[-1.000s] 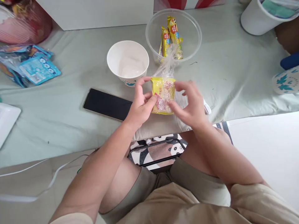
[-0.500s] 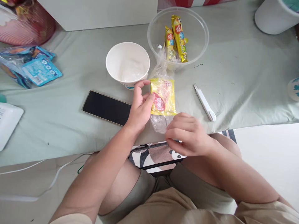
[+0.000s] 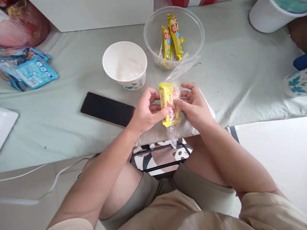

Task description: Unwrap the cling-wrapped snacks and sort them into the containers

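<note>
A yellow snack packet in clear crinkly wrap is held up over the table's near edge. My left hand pinches its left side, thumb on the front. My right hand pinches its right side, fingers curled behind it. Clear wrap tails stick out above and below the packet. Just beyond stands an empty white paper bowl. A clear plastic bowl behind it holds yellow wrapped snack bars.
A black phone lies face up left of my hands on the pale green cloth. Blue snack packets lie at the far left. A white tub stands at the far right. A panda-print bag sits between my knees.
My right hand came back up from the table edge and took hold of the packet's right side. The packet turned more edge-on and moved slightly nearer.
</note>
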Motion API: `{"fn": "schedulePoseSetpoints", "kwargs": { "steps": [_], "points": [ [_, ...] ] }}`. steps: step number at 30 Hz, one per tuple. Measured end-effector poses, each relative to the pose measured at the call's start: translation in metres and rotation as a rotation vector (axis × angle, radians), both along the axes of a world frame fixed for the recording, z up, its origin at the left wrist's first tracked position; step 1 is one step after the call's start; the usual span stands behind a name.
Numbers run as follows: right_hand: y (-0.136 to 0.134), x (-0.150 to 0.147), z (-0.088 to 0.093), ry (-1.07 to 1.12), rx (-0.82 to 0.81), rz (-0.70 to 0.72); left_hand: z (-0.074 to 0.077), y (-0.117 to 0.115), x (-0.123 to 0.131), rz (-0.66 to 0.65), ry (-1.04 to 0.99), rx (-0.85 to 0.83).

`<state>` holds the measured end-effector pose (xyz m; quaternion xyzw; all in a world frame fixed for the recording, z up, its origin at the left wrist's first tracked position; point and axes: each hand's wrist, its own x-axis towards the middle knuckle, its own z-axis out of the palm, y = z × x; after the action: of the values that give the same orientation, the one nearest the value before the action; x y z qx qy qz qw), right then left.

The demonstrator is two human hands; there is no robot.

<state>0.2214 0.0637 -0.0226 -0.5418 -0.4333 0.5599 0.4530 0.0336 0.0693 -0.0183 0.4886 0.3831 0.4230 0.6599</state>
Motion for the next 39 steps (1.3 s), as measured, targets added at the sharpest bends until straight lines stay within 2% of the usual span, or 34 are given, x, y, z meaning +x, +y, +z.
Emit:
{"fn": "schedulePoseSetpoints", "kwargs": {
  "steps": [4,11,16,19,21,27,35,37,39],
  "points": [
    [-0.001,-0.001,0.002,0.042,0.021,-0.016,0.001,-0.002,0.000,0.050,-0.005,-0.038],
    [0.000,0.005,-0.007,-0.203,0.204,0.023,-0.006,-0.001,-0.003,0.108,0.061,0.008],
    [0.001,0.009,-0.013,-0.399,0.328,-0.090,-0.009,0.002,-0.004,0.122,0.138,0.058],
    [-0.001,0.009,-0.008,-0.533,0.417,-0.183,-0.007,0.002,-0.004,0.149,0.205,0.128],
    [-0.003,0.007,-0.002,-0.589,0.465,-0.197,-0.005,0.000,-0.004,0.162,0.271,0.191],
    [-0.001,-0.004,0.005,-0.621,0.397,-0.102,0.000,-0.010,-0.001,0.109,0.433,0.356],
    [0.013,0.022,-0.010,-0.341,0.352,-0.224,-0.005,0.004,-0.004,0.200,0.261,0.208],
    [0.015,0.029,-0.011,-0.402,0.375,-0.274,-0.007,0.006,-0.005,0.205,0.232,0.162],
    [0.014,0.033,-0.006,-0.565,0.458,-0.327,-0.009,0.006,-0.005,0.202,0.240,0.152]
  ]
}}
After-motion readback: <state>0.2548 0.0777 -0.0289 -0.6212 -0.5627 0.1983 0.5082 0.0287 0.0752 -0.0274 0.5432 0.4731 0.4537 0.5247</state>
